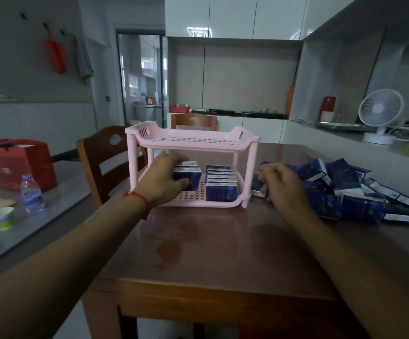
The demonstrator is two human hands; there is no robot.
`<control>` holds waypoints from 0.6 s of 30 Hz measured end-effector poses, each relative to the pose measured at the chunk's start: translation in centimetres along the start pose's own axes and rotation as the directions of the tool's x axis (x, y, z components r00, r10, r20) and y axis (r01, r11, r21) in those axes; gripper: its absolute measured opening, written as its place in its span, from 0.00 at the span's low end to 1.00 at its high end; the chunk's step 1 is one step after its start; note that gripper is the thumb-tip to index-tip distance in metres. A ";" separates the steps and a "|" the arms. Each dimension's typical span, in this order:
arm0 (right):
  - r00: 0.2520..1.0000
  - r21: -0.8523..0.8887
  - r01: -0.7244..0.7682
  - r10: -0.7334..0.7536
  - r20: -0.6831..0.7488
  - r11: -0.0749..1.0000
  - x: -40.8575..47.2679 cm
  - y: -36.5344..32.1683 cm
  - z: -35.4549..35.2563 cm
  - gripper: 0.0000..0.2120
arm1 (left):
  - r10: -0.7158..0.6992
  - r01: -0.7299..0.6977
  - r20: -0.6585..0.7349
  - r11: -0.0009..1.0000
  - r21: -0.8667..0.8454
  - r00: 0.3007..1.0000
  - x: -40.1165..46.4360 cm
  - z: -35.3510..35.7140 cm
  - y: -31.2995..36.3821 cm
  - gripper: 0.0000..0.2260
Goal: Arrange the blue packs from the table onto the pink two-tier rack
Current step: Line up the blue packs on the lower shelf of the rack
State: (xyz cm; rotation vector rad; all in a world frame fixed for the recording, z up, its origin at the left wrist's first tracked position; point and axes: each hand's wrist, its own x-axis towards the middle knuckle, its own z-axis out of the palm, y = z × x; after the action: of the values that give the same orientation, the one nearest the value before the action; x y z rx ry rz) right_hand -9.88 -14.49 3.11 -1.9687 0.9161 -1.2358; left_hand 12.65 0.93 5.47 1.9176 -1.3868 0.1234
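My left hand [164, 177] reaches into the lower tier of the pink two-tier rack [193, 143], fingers closed round a blue pack [190, 176] at the tier's left side, w/ a second pack just behind it. A row of upright packs [221, 184] fills the tier's right side; a bare strip of slotted floor lies btwn the two groups. Top tier carries no packs. My right hand [280, 183] sits just right of the rack's near-right post, fingers curled onto a pack lying flat [257, 188] on the table [210, 243]; how firm that grip is I can't tell. Loose pile of blue packs [345, 192] spreads along the table's right side, near the right edge. Near half of the table is bare wood up to its front edge. Two wooden chairs: one [100, 162] at the rack's left, touching or nearly so, one [193, 121] behind it. Left, on a separate grey surface: water bottle [31, 194], paper cup [3, 217], red bag [20, 162]. Far right: white fan [380, 113].
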 end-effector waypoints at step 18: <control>0.994 -0.099 0.082 -0.074 0.084 0.992 -0.4 1.8 1.1 0.11 | -0.157 0.136 0.159 0.982 0.134 0.975 6.7 5.6 -4.0 0.32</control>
State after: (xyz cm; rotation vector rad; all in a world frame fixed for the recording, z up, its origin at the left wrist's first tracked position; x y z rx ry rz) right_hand -9.36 -15.04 1.04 -2.1380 0.8854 -1.1638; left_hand 16.94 -7.19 2.66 2.1679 -1.3669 -0.0274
